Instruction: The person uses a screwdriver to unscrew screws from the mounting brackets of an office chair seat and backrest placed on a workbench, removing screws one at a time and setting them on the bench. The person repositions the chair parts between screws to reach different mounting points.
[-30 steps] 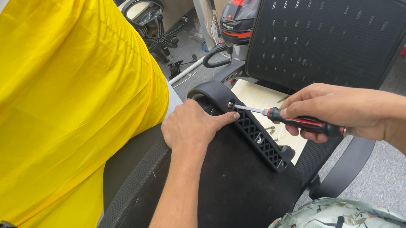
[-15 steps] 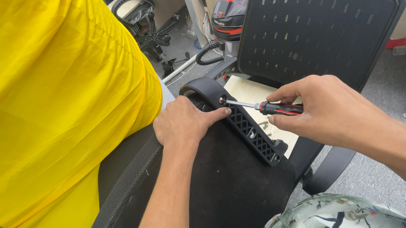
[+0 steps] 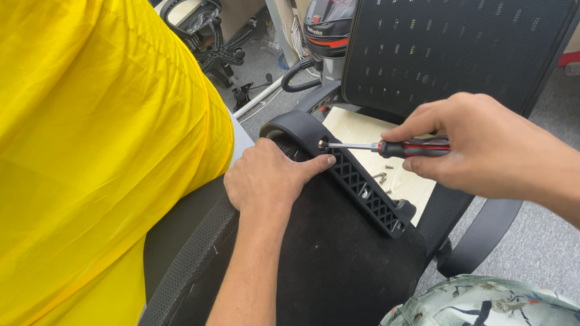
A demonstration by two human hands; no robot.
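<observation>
Centrally, a screwdriver (image 3: 400, 148) with a red and black handle is held almost level, and its metal tip is set into a hole at the upper end of a black plastic armrest (image 3: 347, 172). The armrest has a ribbed lattice underside and lies along the far edge of a black fabric chair part (image 3: 327, 264), from its upper end down toward the right. The right hand (image 3: 484, 142) is closed around the screwdriver handle, with the fingers curled over it. The left hand (image 3: 270, 179) is laid flat on the fabric, fingers together, and its fingertips are pressed against the armrest just below the screwdriver tip. Behind the armrest, small screws (image 3: 382, 176) are seen on a pale wooden board (image 3: 372, 142). A black perforated chair back (image 3: 460, 29) is standing upright beyond the board. A large yellow cloth (image 3: 72, 154) is filling the left side. A red and black vacuum cleaner (image 3: 330, 23) is standing on the floor at the top.
</observation>
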